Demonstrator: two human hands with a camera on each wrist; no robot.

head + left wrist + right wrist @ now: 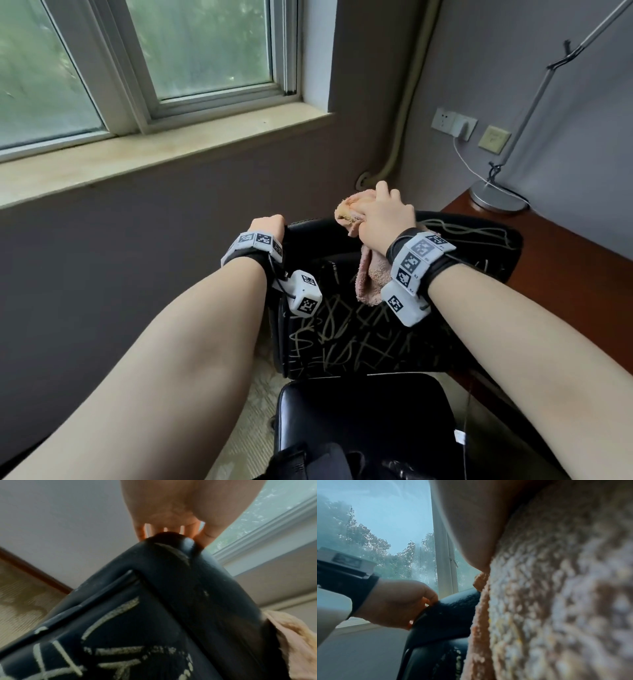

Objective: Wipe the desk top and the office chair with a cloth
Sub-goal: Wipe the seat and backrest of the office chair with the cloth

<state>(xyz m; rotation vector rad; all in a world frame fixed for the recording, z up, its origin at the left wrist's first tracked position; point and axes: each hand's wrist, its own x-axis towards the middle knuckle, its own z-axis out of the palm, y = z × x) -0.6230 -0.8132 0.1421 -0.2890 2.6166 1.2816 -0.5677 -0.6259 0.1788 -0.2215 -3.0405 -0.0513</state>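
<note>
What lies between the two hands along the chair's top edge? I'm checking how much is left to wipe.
In the head view, only bare black top edge of the chair lies between the left hand and the cloth under the right hand.

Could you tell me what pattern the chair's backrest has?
Black backrest with pale scribbled lines; head view.

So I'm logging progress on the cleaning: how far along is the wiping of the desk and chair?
Done: nothing provable; the desk top shows no wipe marks either way. In hand: the right hand presses the pink cloth on the top edge of the office chair's backrest, while the left hand grips that edge to steady it. Left: the backrest face and seat, perhaps the desk.
</note>
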